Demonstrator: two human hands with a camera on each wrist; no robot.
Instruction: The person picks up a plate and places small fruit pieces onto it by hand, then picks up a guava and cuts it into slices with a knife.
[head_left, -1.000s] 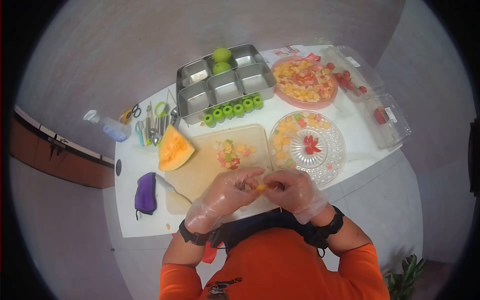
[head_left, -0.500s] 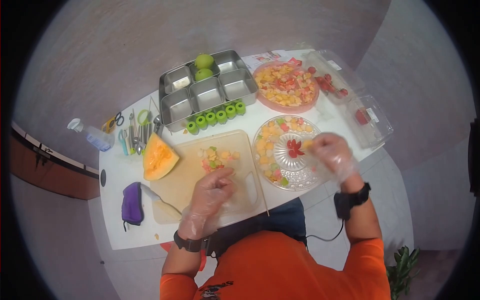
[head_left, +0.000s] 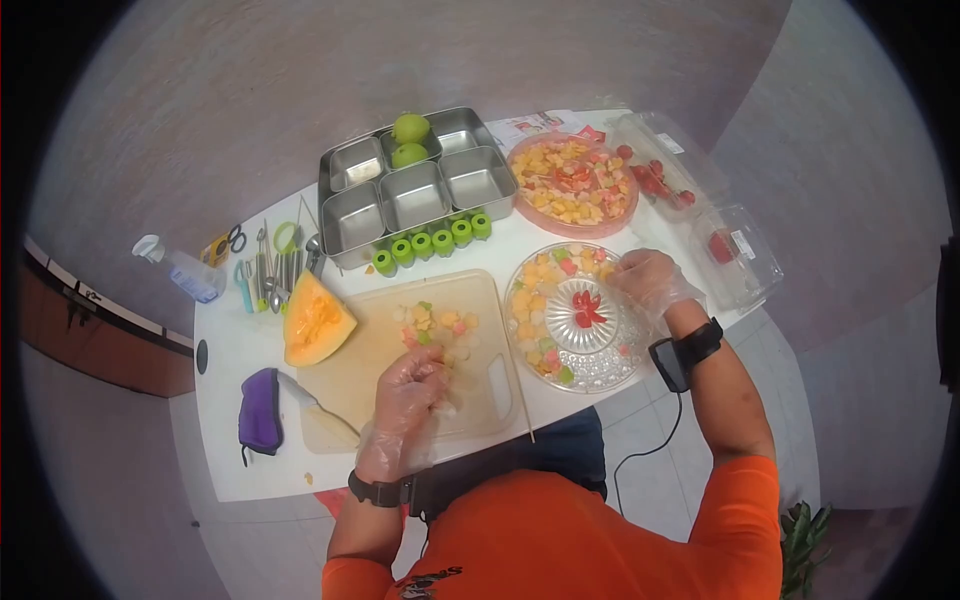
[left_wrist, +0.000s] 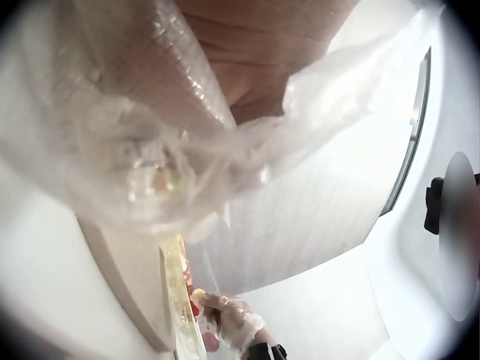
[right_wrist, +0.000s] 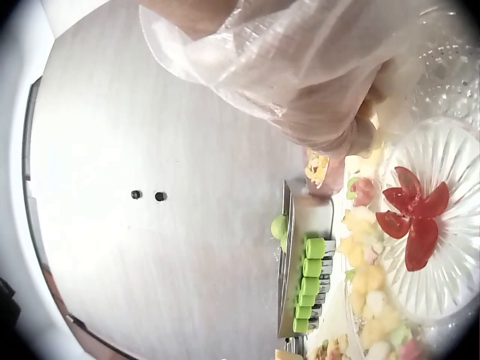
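My right hand (head_left: pixel 648 278), in a clear plastic glove, pinches a small yellow fruit piece (left_wrist: pixel 198 294) over the far right rim of the glass plate (head_left: pixel 606 375). Yellow, pink, green and pale fruit pieces (head_left: pixel 532 300) line the plate's left and far sides. Red petal-like slices (head_left: pixel 587 308) form a flower at its centre. My gloved left hand (head_left: pixel 408 395) is low over the cutting board (head_left: pixel 345 385), fingers bent, beside a pile of cut fruit pieces (head_left: pixel 425 322). I cannot tell whether its fingertips hold a piece.
An orange-fleshed melon wedge (head_left: pixel 318 325) and a knife (head_left: pixel 325 408) lie at the board's left. Behind are a steel tray (head_left: pixel 345 255), green-topped cutters (head_left: pixel 421 245) and a pink bowl of fruit (head_left: pixel 570 222). Clear boxes (head_left: pixel 755 275) stand right; a thin stick (head_left: pixel 515 375) lies between board and plate.
Both hands were together above the board's near edge, at a yellow piece. The right hand has carried it to the plate's far right rim; the left has moved to the fruit pile.
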